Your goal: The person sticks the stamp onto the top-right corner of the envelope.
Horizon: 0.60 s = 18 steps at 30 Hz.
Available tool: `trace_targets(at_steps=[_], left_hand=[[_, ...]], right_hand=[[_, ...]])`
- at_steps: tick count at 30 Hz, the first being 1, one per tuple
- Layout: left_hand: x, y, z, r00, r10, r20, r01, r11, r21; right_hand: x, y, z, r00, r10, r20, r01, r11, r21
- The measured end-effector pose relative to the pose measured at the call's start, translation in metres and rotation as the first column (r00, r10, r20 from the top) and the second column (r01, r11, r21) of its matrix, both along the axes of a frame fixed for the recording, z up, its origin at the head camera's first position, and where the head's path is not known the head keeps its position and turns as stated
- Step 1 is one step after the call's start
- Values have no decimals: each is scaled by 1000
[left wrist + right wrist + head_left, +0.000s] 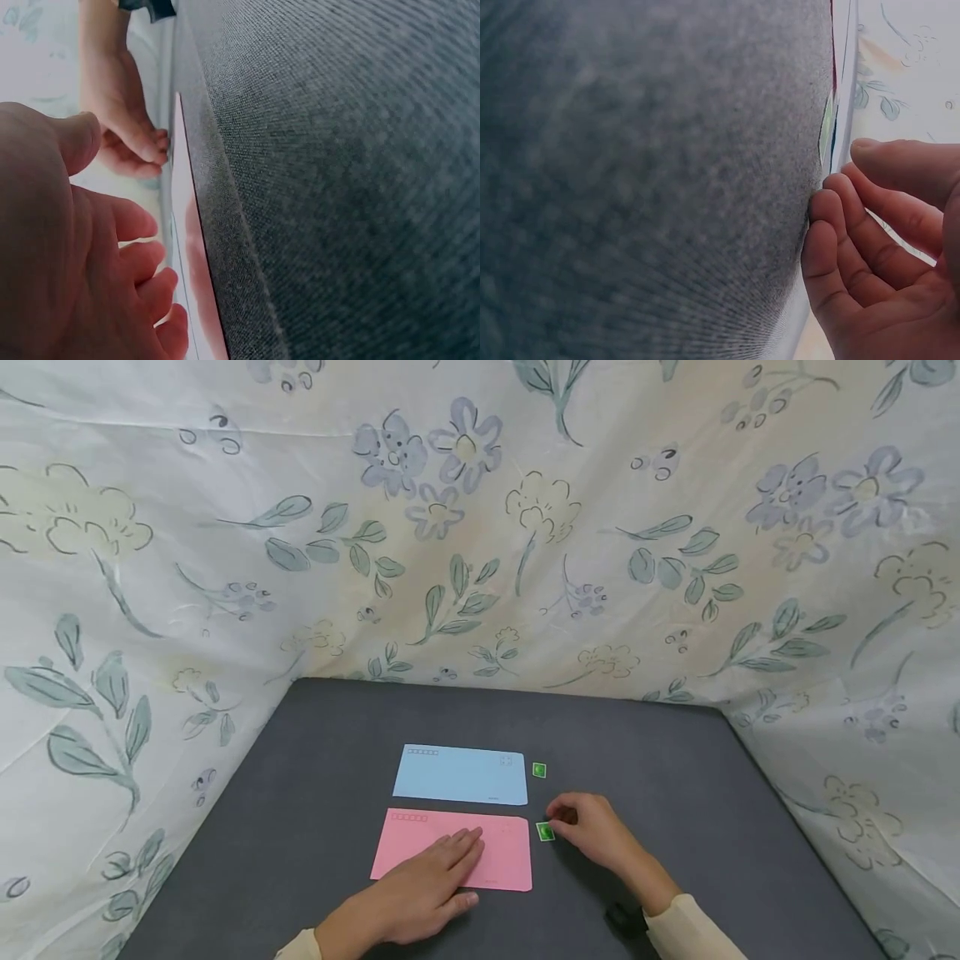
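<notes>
A pink envelope (495, 856) lies flat on the dark table, its near-left part covered by my left hand (427, 889). That hand's fingers are extended over the paper, and its thumb sticks out past the near edge. Just right of the envelope is a small green stamp (544, 832). My right hand (596, 835) is at the stamp's right side, thumb and bent fingertips close to its edge. In the right wrist view, the stamp (826, 129) appears just beyond the fingertips (825, 204), with the thumb apart from them; I cannot tell whether they touch it.
Behind the pink envelope lies a light blue envelope (459, 775), with a second green stamp (539, 770) to its right. A black object (626, 920) is at my right wrist. Floral cloth (480, 568) walls in the dark table (315, 760) at the back and sides.
</notes>
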<state>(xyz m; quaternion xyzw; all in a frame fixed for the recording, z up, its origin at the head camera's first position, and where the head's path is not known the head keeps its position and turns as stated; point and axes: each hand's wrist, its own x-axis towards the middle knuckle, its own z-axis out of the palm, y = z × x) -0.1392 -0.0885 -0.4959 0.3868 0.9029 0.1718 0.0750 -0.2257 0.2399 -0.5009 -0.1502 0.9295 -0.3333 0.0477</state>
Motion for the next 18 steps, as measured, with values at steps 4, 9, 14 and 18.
trace_targets(at_steps=[4, 9, 14, 18], left_hand=[[2, 0, -3, 1000, -12, -25, 12, 1000, -6], [6, -3, -4, 998, -30, -47, 30, 1000, -3], [9, -7, -6, 998, -36, -42, 36, 999, -1], [11, -10, -8, 998, -46, -46, 46, 999, 1]], right_hand=[[0, -2, -2, 1000, 6, -4, -6, 1000, 17], [5, -8, -3, 1000, 3, 3, -3, 1000, 25], [10, -15, -3, 1000, -10, -5, 11, 998, 56], [13, -21, -2, 1000, -20, -13, 21, 996, 85]])
